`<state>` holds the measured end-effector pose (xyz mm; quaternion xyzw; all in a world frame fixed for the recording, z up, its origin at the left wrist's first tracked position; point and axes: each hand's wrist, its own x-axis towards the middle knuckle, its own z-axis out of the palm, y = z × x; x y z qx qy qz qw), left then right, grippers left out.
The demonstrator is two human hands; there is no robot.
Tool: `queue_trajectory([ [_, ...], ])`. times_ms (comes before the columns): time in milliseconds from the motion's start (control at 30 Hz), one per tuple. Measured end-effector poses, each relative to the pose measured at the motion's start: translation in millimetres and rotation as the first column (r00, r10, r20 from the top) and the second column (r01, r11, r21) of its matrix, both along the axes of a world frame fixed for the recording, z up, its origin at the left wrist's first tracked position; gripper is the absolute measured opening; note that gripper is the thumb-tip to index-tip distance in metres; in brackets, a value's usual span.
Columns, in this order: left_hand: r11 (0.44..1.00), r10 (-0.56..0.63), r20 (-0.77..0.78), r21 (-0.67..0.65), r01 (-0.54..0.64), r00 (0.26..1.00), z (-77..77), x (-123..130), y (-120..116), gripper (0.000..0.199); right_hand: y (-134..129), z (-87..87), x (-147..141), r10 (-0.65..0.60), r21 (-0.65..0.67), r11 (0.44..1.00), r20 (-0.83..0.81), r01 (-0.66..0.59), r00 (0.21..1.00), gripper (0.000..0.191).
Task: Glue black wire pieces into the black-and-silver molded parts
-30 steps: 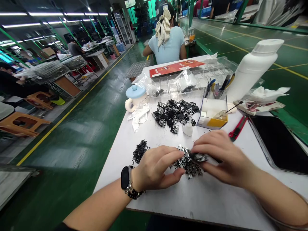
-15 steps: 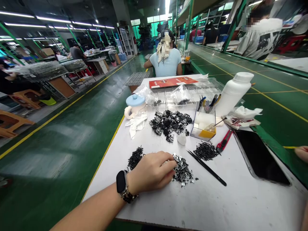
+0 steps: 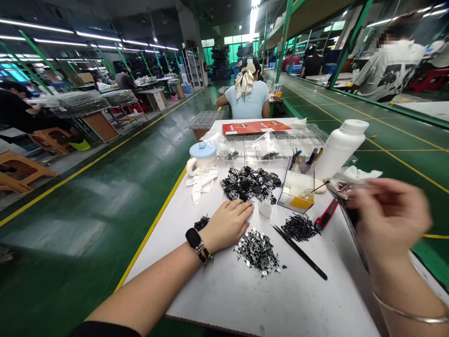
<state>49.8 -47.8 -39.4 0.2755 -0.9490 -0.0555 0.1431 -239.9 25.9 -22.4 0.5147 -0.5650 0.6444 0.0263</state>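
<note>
My left hand [image 3: 228, 223] rests palm down with its fingers stretched out, between a heap of black and silver parts [image 3: 249, 182] and a pile of small silver pieces [image 3: 258, 252]. Part of a pile of black pieces [image 3: 201, 222] shows behind its wrist. My right hand [image 3: 394, 217], smeared by motion, is raised over the phone at the right; what its fingers hold, if anything, is unclear. Black tweezers [image 3: 300, 252] lie beside another pile of black pieces [image 3: 299, 227]. A red cutter [image 3: 327, 214] lies left of my right hand.
On the white table [image 3: 217, 290] stand a lidded cup [image 3: 203, 157], a white bottle [image 3: 342, 147] and a tool box [image 3: 297, 189]. Clear trays [image 3: 287, 142] and a red sheet [image 3: 256, 126] lie at the back. A person [image 3: 247, 98] sits beyond.
My left hand has moved from the silver pile towards the black and silver heap, its fingers now straighter. My right hand has come in from the right edge over the phone.
</note>
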Motion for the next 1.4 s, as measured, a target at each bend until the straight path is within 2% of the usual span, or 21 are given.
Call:
queue_trajectory([
  [67,1.000,0.021,0.011,0.021,-0.021,1.000,-0.5,0,-2,0.026,-4,-3.8,34,0.166,0.154,0.978,-0.143,-0.144,0.976,0.025],
  [133,0.997,0.064,0.014,0.045,-0.064,0.998,0.7,3,-4,0.018,-8,-8.3,59,0.319,0.322,0.916,-0.227,-0.238,0.920,0.028],
  [200,0.991,0.116,0.017,0.070,-0.117,0.993,2.4,6,-5,0.014,-14,-13.6,75,0.392,0.451,0.857,-0.256,-0.250,0.884,0.034],
  [300,0.970,0.223,0.017,0.093,-0.224,0.975,4.3,11,-4,0.021,-23,-21.6,87,0.398,0.571,0.799,-0.267,-0.189,0.878,0.044],
  [400,0.942,0.316,0.033,0.108,-0.318,0.948,5.1,15,-3,0.038,-29,-26.8,89,0.372,0.625,0.770,-0.276,-0.129,0.886,0.040],
  [500,0.933,0.321,0.076,0.146,-0.329,0.944,6.4,19,-2,0.033,-31,-29.5,88,0.369,0.642,0.756,-0.258,-0.127,0.893,0.028],
  [600,0.945,0.245,0.095,0.200,-0.260,0.965,9.5,22,-1,0.021,-32,-31.1,85,0.378,0.639,0.749,-0.198,-0.173,0.904,0.024],
  [733,0.912,0.170,-0.069,0.389,-0.131,0.983,14.8,24,6,0.033,-30,-31.2,83,0.371,0.607,0.746,-0.039,-0.272,0.928,0.022],
  [800,0.813,0.218,-0.223,0.580,-0.050,0.950,16.9,24,9,0.029,-26,-29.4,83,0.361,0.569,0.744,0.100,-0.350,0.927,0.023],
  [833,0.724,0.258,-0.282,0.689,0.008,0.924,17.7,23,11,0.027,-24,-28.0,82,0.356,0.546,0.737,0.187,-0.398,0.916,0.025],
  [900,0.479,0.349,-0.334,0.867,0.139,0.876,19.3,22,13,0.026,-18,-24.4,81,0.348,0.489,0.715,0.371,-0.500,0.861,0.028],
  [967,0.225,0.454,-0.325,0.943,0.247,0.830,20.4,20,14,0.029,-12,-20.3,80,0.338,0.427,0.691,0.524,-0.584,0.782,0.029],
  [1000,0.133,0.498,-0.305,0.952,0.276,0.812,20.7,19,15,0.030,-10,-18.4,79,0.331,0.397,0.684,0.578,-0.611,0.746,0.028],
  [1033,0.077,0.530,-0.284,0.955,0.288,0.799,20.6,17,16,0.030,-8,-16.7,77,0.323,0.371,0.683,0.619,-0.629,0.716,0.026],
  [1067,0.059,0.550,-0.266,0.958,0.280,0.792,20.1,15,17,0.032,-6,-15.3,76,0.315,0.349,0.684,0.650,-0.640,0.691,0.023],
  [1100,0.088,0.556,-0.254,0.965,0.248,0.792,19.0,13,20,0.035,-5,-14.1,75,0.305,0.332,0.690,0.673,-0.644,0.674,0.021],
  [1133,0.177,0.549,-0.256,0.966,0.188,0.796,17.6,11,22,0.036,-4,-13.1,74,0.296,0.317,0.697,0.690,-0.643,0.661,0.020],
  [1233,0.634,0.385,-0.310,0.773,-0.005,0.869,13.2,6,31,0.030,-2,-10.4,72,0.277,0.284,0.715,0.723,-0.638,0.632,0.021],
  [1267,0.745,0.301,-0.313,0.667,-0.017,0.901,12.6,5,33,0.026,-2,-9.5,71,0.273,0.276,0.719,0.733,-0.638,0.624,0.023],
  [1300,0.812,0.226,-0.308,0.584,-0.004,0.924,12.8,6,35,0.022,-1,-8.6,71,0.268,0.270,0.720,0.741,-0.639,0.615,0.026],
  [1400,0.879,0.122,-0.258,0.477,0.016,0.958,17.7,13,31,0.023,1,-7.5,71,0.239,0.271,0.711,0.775,-0.649,0.585,0.033],
])
